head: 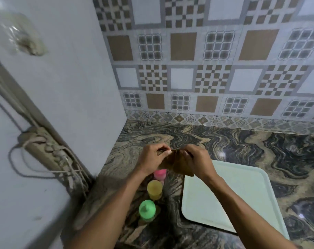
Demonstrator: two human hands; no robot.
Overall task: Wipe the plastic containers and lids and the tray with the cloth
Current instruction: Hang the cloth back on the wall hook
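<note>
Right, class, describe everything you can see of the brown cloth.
The cloth is brown, thin, soft-looking and creased. It hangs in the air above the counter, its top edge stretched between the left hand and the right hand, which both pinch it. Its lower corner droops toward the pale tray. Nothing else visibly touches it.

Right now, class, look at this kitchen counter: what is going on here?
A person holds a brown cloth up over the counter, left hand and right hand each pinching its top edge. The pink-lidded container, yellow-lidded container and green-lidded container stand in a row left of the pale tray. Nothing is being wiped at this moment.
</note>
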